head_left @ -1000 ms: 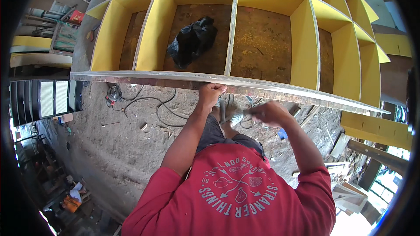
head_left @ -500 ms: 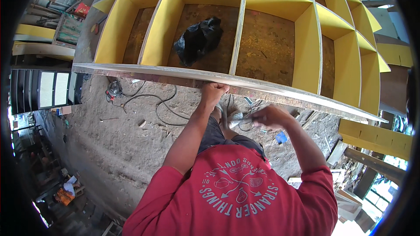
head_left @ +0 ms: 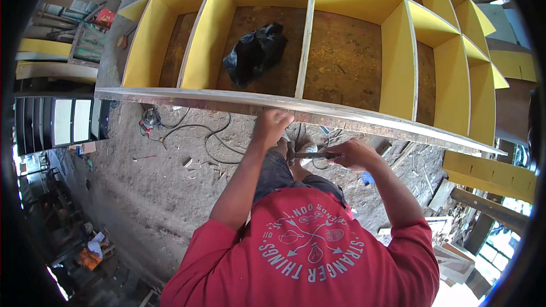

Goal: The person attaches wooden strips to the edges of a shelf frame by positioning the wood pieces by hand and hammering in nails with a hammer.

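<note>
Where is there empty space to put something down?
The compartment right of the black bag, walled by yellow dividers, has open room, with only specks and a thin dark bit. The floor left of the left forearm, below the cable, is mostly bare. It's crowded by the shoes, where the right hand holds a hammer.

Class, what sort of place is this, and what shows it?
Probably a woodworking workshop: a large yellow gridded wooden frame, a hammer-like tool in the right hand, and what looks like a corded power tool on the rough floor.
</note>
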Motion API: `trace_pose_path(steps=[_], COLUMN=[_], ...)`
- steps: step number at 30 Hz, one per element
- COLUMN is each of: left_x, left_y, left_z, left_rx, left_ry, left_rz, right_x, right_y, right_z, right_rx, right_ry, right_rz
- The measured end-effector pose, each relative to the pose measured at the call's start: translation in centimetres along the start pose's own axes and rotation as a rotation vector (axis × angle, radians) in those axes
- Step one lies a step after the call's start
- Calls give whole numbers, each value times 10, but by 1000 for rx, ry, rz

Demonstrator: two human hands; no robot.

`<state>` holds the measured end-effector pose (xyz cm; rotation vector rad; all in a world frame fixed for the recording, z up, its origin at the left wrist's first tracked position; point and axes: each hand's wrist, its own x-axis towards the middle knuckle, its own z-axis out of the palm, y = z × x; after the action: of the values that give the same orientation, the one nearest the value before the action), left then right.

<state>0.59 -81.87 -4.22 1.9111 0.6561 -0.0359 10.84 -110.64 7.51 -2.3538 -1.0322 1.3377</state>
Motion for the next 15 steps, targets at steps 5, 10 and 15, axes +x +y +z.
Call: trace_pose_path(steps=[5, 10, 15], left_x=[-42, 79, 114], left_y=[204, 232, 188], left_z=[-118, -80, -41], left_rx=[-164, 611, 285], left_ry=[-156, -220, -519], left_rz=[281, 155, -28], right_x=[-15, -13, -20], right_y=[13, 11, -1], right_z=[15, 22, 12], right_rx=[84, 124, 160], right_ry=[85, 155, 162], right_rz=[34, -76, -57])
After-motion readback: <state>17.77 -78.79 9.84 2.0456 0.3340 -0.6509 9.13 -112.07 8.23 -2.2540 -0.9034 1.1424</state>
